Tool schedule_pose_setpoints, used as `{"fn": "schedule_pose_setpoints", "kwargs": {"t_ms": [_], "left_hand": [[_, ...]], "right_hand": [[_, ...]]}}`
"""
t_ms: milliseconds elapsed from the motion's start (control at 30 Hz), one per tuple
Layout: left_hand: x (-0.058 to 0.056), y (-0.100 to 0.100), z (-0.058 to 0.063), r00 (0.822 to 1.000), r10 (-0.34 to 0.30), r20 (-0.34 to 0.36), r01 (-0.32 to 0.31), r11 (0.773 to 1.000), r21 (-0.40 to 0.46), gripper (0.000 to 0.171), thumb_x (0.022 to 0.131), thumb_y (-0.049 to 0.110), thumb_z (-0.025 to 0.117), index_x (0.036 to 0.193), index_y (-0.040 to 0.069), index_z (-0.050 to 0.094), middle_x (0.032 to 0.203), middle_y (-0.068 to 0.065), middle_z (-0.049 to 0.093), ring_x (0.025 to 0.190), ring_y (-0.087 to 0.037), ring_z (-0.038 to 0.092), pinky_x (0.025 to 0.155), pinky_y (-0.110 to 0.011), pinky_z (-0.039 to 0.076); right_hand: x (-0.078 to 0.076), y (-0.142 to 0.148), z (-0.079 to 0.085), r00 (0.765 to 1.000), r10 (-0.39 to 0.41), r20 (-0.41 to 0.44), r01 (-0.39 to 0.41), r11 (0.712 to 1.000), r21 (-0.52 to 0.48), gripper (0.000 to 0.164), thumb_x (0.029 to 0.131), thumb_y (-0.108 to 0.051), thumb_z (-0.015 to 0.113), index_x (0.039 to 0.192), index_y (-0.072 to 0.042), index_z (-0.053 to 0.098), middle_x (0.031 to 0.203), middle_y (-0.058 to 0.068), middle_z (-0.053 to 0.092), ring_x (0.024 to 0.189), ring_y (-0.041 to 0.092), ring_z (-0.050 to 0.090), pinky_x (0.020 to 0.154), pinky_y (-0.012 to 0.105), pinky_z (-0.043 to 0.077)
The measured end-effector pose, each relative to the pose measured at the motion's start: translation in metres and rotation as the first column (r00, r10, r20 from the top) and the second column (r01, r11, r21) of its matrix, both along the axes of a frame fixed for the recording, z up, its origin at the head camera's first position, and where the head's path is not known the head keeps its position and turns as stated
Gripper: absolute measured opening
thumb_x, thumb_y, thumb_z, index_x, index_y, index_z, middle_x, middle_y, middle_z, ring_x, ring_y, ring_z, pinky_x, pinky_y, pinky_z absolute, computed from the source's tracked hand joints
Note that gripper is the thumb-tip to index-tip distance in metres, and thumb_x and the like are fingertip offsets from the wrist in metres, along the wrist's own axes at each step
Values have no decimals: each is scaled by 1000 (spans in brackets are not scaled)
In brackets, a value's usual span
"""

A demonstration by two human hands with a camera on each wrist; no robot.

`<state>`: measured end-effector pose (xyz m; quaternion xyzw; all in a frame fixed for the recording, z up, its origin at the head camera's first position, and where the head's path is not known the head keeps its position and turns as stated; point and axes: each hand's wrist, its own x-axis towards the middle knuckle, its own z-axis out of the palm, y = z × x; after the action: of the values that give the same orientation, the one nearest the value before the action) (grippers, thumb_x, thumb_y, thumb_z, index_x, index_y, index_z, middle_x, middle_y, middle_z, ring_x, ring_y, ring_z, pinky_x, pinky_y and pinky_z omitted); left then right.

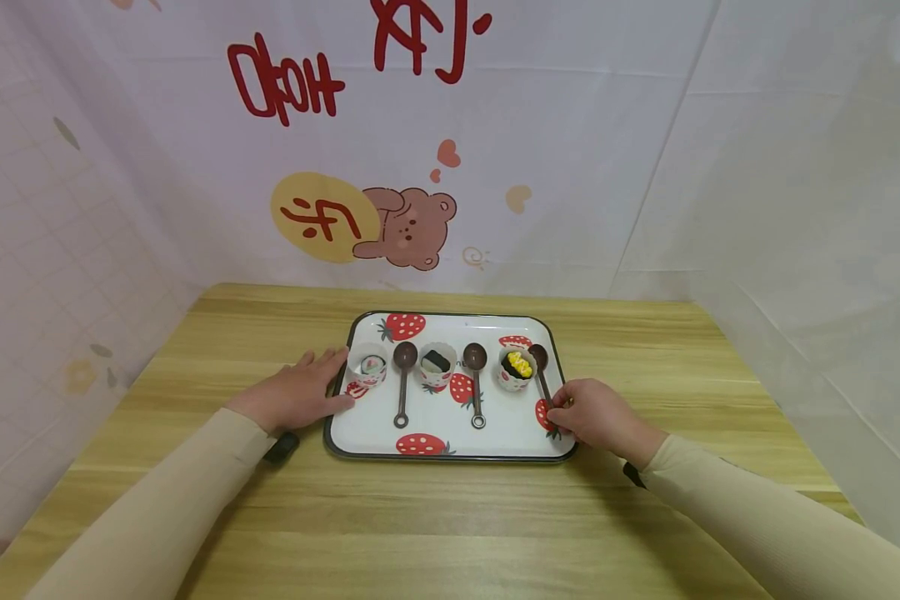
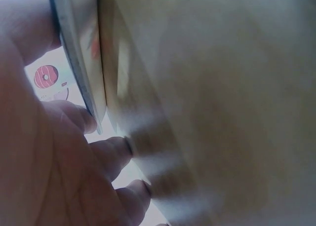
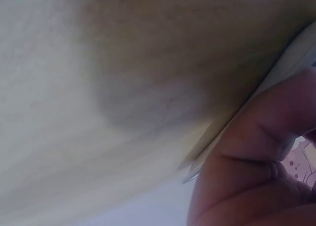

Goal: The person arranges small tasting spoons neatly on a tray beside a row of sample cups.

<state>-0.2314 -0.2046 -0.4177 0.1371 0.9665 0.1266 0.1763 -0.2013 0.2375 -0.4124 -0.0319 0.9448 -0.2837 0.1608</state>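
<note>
A white tray (image 1: 450, 457) printed with strawberries lies on the wooden table (image 1: 450, 525). On it stand three paper cups: one with a sushi roll (image 1: 371, 365), one with a dark piece (image 1: 437, 364), one with yellow topping (image 1: 517, 367). A brown spoon lies right of each cup: left (image 1: 402, 379), middle (image 1: 476, 375), right (image 1: 542, 371). My left hand (image 1: 322, 383) rests flat at the tray's left rim, fingers straight, thumb on the rim. My right hand (image 1: 560, 407) has curled fingers pinching the handle end of the right spoon. The left wrist view shows my palm (image 2: 44, 157) by the tray edge (image 2: 79, 73).
A white cloth backdrop (image 1: 420, 167) with a bear print hangs behind the table, with plain sheets at both sides. Bare wood surrounds the tray. The right wrist view is blurred, showing only fingers (image 3: 256, 152) beside the tray edge (image 3: 276, 73).
</note>
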Motion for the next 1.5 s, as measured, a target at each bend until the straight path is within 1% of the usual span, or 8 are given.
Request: {"fn": "schedule_pose_setpoints", "kwargs": {"t_ms": [467,700,900,1167,1500], "left_hand": [[0,0,0,1000,1,-3,-1,1000,2,94,102,60,57,169,7,19,173,-25,21,157,-58,14,124,-74,19],[0,0,-2,1000,-5,-9,5,1000,-5,94,102,61,57,169,7,19,174,-24,21,157,-58,14,124,-74,19],[-1,-1,-3,1000,0,-5,0,1000,-10,95,101,63,57,169,8,19,174,-24,21,157,-58,15,125,-74,19],[-3,-1,-5,1000,3,0,-3,1000,-6,96,101,64,57,170,10,18,174,-24,21,158,-58,14,124,-75,17],[-2,-1,-5,1000,-4,-15,4,1000,-18,96,101,63,58,170,9,18,173,-25,22,157,-58,15,124,-75,20]], "right_hand": [[1,-3,2,999,35,-19,-33,996,79,11,95,-16,74,92,-6,74,70,-2,67,62,12,57,56,26,49],[-1,-4,3,997,73,-40,-67,988,136,11,94,-17,74,90,-7,75,70,-2,66,64,12,56,56,25,47],[-2,-5,2,995,86,-54,-76,984,163,11,93,-17,75,88,-8,75,69,-3,66,65,12,56,56,25,46],[-2,-6,4,996,79,-43,-71,983,169,10,93,-16,76,89,-7,74,74,-1,66,67,13,56,56,25,47],[0,-6,7,996,75,-39,-68,985,156,10,93,-15,75,89,-6,73,72,0,66,66,13,57,56,24,46]]}}
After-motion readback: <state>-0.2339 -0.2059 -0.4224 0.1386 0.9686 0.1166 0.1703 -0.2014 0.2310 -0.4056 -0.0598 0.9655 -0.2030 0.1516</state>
